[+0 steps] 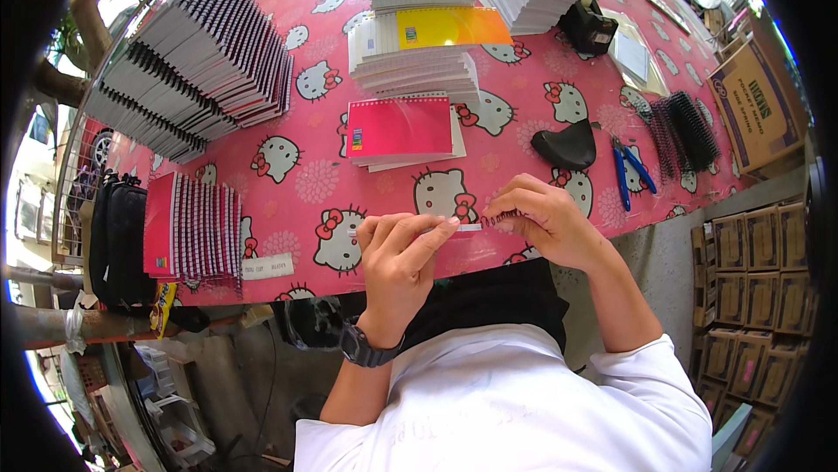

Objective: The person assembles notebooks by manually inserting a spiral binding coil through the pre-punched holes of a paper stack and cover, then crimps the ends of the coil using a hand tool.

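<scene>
Near the table's front edge, my left hand (pixel 397 249) is closed on a thin white-edged paper pad (pixel 470 227), seen edge-on and mostly hidden by the fingers. Just right of it, my right hand (pixel 546 220) pinches a dark binding coil (pixel 499 218) at the pad's end. Whether the coil passes through the pad's holes is too small to tell. Beyond the hands lies a short stack of pink-covered pads (pixel 400 127) with punched top edges. To the right are blue-handled cutters (pixel 630 171) and a bunch of black binding coils (pixel 685 136).
Spiral notebooks stand in tall rows (pixel 201 53) at far left, with a pink-covered row (pixel 196 227) nearer. Paper stacks (pixel 410 62) and a tape dispenser (pixel 587 22) sit farther back. A black curved object (pixel 566 144) lies beyond my right hand. Cartons (pixel 758 110) stand at right.
</scene>
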Motion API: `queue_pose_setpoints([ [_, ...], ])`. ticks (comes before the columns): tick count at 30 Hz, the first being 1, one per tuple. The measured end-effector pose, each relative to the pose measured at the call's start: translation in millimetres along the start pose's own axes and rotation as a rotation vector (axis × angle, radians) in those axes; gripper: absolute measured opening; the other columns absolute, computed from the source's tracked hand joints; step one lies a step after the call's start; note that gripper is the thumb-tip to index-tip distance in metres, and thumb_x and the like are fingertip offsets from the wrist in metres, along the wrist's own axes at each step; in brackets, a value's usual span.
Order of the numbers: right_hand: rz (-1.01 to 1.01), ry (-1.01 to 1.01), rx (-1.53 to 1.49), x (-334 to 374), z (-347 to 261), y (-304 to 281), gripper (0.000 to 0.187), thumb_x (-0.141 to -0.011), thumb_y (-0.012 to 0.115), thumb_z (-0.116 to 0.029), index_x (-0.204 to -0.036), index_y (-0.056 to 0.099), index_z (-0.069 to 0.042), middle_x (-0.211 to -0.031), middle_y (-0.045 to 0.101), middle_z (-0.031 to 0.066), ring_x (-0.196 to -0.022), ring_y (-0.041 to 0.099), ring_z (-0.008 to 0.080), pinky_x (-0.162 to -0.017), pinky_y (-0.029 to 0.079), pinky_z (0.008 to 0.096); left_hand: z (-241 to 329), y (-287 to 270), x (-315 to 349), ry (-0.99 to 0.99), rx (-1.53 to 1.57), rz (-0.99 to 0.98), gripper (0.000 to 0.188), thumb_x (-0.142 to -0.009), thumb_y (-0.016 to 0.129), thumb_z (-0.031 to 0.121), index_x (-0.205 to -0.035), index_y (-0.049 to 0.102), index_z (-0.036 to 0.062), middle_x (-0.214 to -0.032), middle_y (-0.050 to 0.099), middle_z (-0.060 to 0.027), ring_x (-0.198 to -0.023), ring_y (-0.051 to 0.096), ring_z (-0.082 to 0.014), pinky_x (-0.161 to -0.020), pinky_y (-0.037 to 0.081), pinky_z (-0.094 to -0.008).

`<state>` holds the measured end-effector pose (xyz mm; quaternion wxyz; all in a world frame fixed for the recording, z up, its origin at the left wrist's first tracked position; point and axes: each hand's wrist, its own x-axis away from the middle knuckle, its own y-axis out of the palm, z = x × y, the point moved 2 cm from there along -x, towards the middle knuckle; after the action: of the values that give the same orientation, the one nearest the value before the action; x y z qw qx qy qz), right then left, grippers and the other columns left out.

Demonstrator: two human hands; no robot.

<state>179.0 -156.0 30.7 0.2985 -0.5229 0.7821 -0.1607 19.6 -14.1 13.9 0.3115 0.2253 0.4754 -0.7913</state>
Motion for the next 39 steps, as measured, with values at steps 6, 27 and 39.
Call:
queue_pose_setpoints([
  [6,-0.128,0.053,-0.052,5,-1,-3,0.037,-0.079,0.057,0.009,-0.113,0.061,-0.004,-0.086,0.059,0.0117,-0.083,0.060,0.0279,-0.072,0.049,0.0346,4,1,0,-0.013,-0.003,0.029,0.025,-0.072,0.071,0.002,-0.093,0.072,0.0140,-0.086,0.067,0.0038,-0.079,0.058,-0.0148,-0.077,0.035,-0.0299],
  [27,0.276,0.643,0.742,27,76,-62,0.073,-0.065,0.080,-0.048,-0.123,0.055,-0.011,-0.137,0.044,0.0190,-0.126,0.038,0.0383,-0.101,0.035,0.0506,21,7,-5,-0.040,0.015,-0.279,0.023,-0.083,0.068,0.027,-0.103,0.064,0.0168,-0.105,0.062,0.0008,-0.098,0.057,-0.0179,-0.098,0.027,-0.0467],
  [39,-0.052,0.302,-0.577,16,36,-29,0.059,-0.080,0.071,-0.048,-0.118,0.063,-0.003,-0.125,0.057,0.0163,-0.104,0.055,0.0186,-0.088,0.044,0.0309,19,0,-11,-0.068,-0.065,-0.071,0.022,-0.075,0.076,0.035,-0.087,0.068,0.0191,-0.100,0.064,0.0025,-0.103,0.056,-0.0165,-0.111,0.007,-0.0521],
])
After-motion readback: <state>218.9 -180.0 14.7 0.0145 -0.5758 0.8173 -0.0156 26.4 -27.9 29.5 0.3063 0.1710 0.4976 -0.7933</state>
